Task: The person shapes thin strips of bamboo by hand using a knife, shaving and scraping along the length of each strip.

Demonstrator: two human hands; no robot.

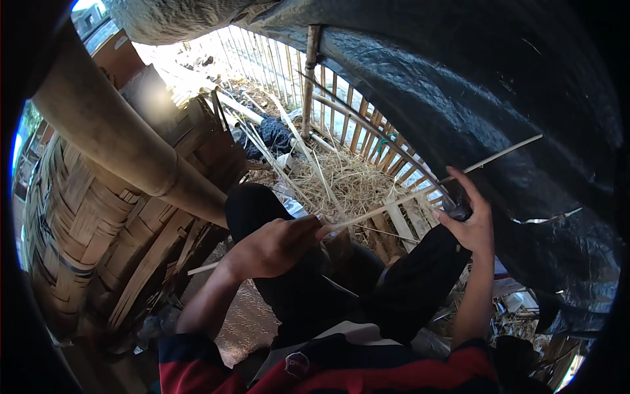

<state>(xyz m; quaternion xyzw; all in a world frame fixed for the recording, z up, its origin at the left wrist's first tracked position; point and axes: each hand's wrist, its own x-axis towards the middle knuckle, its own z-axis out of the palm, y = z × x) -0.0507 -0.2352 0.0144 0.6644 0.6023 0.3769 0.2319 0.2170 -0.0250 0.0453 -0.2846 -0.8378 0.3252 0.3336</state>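
Observation:
A thin pale bamboo strip stretches from my left hand up to the right, past my right hand, its far end in front of the black sheet. My left hand is closed round the strip above my left knee; a pale end shows beside the left forearm. My right hand curls about a dark, rounded piece, perhaps a tool's handle; its kind is unclear. The right index finger reaches up to the strip where it crosses. My legs, in dark trousers, are bent beneath both hands.
A large woven bamboo basket stands at the left, with a thick bamboo pole slanting in front of it. Black plastic sheeting hangs at the right. Ahead are a slatted bamboo fence and a heap of straw and shavings.

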